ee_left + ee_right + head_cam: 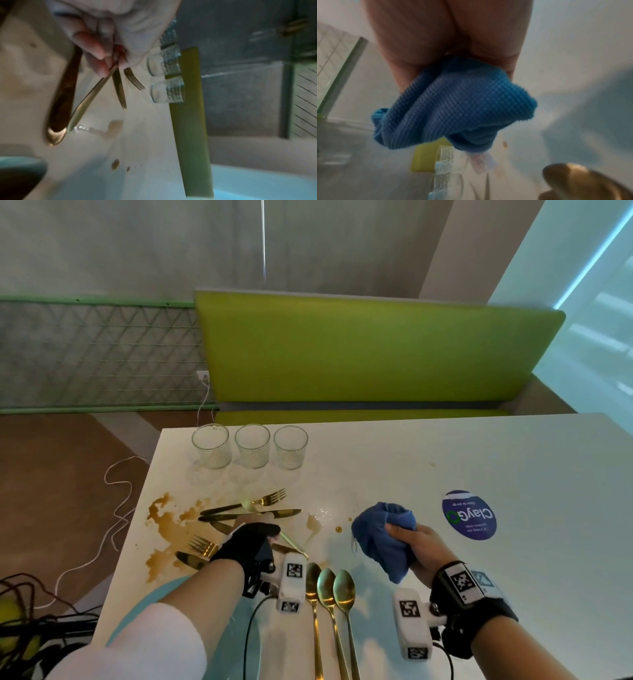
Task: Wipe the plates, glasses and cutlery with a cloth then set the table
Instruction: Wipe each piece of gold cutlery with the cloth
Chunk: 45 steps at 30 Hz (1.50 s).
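The left hand (251, 542) has its grip pinched round a gold cutlery handle (92, 97) above the stained table (411, 467); the right hand (423, 546) has its grip bunched round the blue cloth (380, 535); three spoons (329, 587) lie between both grips.

My left grip (255, 542) hides which gold piece (92, 94) it pinches; the wrist view blurs it. The three spoons (328, 587) beside that grip run off the lower edge. The plate (144, 604) lies mostly under my forearm. The cloth (453, 106) hides my right fingertips.
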Motion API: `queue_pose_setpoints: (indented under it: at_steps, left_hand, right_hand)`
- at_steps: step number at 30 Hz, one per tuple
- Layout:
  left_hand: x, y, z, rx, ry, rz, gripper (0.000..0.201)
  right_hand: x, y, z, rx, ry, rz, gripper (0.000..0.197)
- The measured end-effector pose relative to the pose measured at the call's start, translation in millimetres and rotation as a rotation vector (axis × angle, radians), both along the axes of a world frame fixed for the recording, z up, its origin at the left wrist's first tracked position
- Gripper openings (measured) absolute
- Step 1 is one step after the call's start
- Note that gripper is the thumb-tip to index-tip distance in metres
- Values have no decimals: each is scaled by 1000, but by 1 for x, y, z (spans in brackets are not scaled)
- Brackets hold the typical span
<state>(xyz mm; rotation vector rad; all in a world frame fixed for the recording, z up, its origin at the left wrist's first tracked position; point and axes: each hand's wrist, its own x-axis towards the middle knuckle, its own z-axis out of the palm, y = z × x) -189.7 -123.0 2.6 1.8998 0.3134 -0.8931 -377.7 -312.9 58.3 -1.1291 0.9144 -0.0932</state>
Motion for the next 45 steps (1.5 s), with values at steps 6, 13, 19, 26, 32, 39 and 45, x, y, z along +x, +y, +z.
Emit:
queue_pose_setpoints:
  at_steps: [6,13,19,26,32,39,45]
  left_hand:
    - [-39,-16,40,-85,-344,-309,13]
    - [-56,-17,82,96,-586,-666,27]
    - [-63,-6,88,37,-544,-626,18]
    - [-65,4,77,-47,-430,-483,13]
    - [-55,-6,94,-225,-190,-197,21]
    - [-54,-19,108,-465,58,-4,22]
    - [-43,-19,103,-444,-26,-3,17]
  right_hand:
    - [40,25,15,50,-165,-3,20]
    - [69,64,33,-166,-90,128,17]
    - [78,56,55,-681,145,335,20]
    - [79,15,91,-759,9,17,20]
    - [59,44,67,-520,2,280,9]
    - [69,66,52,-450,6,375,15]
    - [69,73,48,-527,65,446,12]
